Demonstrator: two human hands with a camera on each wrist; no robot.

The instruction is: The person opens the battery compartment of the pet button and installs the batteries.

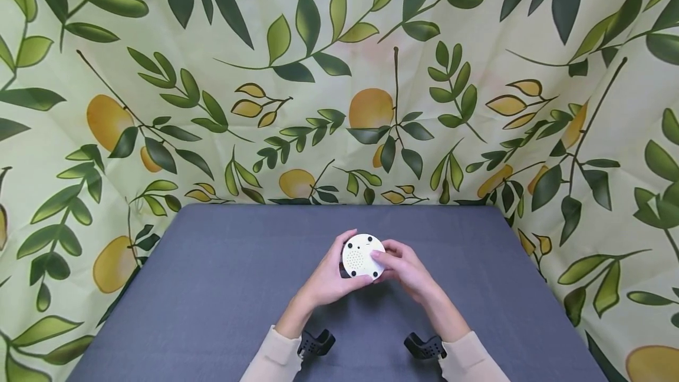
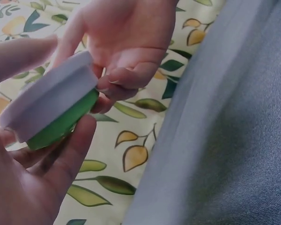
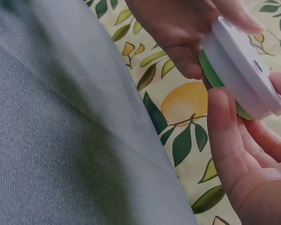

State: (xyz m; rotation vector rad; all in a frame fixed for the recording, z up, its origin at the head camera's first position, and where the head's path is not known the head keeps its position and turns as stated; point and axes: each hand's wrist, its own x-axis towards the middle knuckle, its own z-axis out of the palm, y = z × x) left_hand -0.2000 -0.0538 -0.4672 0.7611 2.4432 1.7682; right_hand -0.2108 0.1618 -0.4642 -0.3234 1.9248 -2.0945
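Note:
Both hands hold a round white device (image 1: 355,259) with its flat underside turned toward the head camera. Black feet dot the rim of that face, and a cluster of small holes lies on its left half. The left wrist view shows a stepped white body (image 2: 54,91) and a green part (image 2: 65,122) on the opposite side. My left hand (image 1: 328,280) grips the left and lower edge between thumb and fingers. From the right, my right hand (image 1: 409,268) pinches it, thumb on the white face and fingers (image 3: 221,110) by the green side.
A grey-blue covered table (image 1: 223,287) spreads beneath the hands. Leaf-and-fruit patterned cloth (image 1: 329,93) stands behind it and along both sides. Black wrist mounts (image 1: 317,343) stick out below the wrists, near the light sleeves (image 1: 469,358).

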